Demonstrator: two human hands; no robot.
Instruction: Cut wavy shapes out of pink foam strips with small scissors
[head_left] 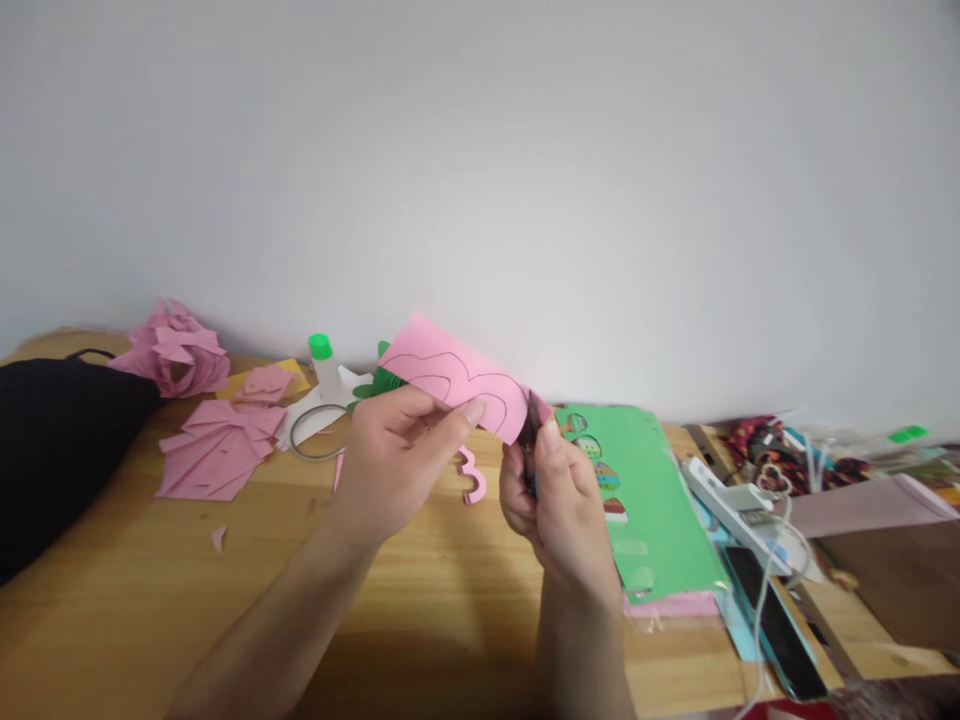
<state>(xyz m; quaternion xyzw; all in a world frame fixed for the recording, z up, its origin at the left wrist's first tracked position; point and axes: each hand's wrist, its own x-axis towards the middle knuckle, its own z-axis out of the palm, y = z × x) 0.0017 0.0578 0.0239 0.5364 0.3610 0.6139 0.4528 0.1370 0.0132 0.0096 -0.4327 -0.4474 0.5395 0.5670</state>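
Observation:
Pinched in my left hand is a piece of pink paper with a curved outline drawn on it, like a figure 3. My right hand grips a pair of scissors, whose dark blades meet the paper's right end. A corner of pink paper shows just past the blades. Most of the scissors' handles are hidden by my fingers. On the wooden table, between and below my hands, lies a cut-out pink 3.
Pink paper pieces, a crumpled pink heap, a green-capped glue stick and a ring lie left, beside a black bag. To the right are a green sheet, a power strip with cables and a phone.

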